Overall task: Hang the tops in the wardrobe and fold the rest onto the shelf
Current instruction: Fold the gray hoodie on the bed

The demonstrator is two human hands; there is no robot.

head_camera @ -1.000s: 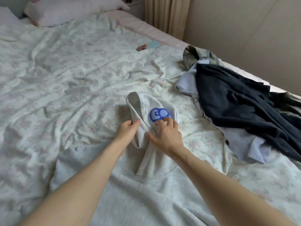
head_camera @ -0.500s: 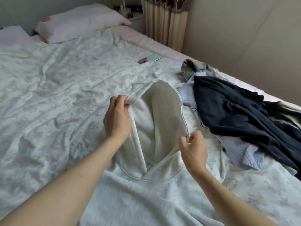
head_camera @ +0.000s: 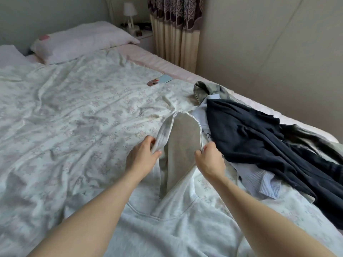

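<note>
My left hand and right hand each pinch a hood rim edge mid-frame; clothes pile crowds right, bed lies open left.

A floral-sheeted bed meets beige wall, curtain and bedside lamp.

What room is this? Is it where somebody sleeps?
Yes, most likely a bedroom. There is a big bed with a crumpled floral sheet, a pale pink pillow at its head, and a small white lamp on a bedside table in the corner.
</note>
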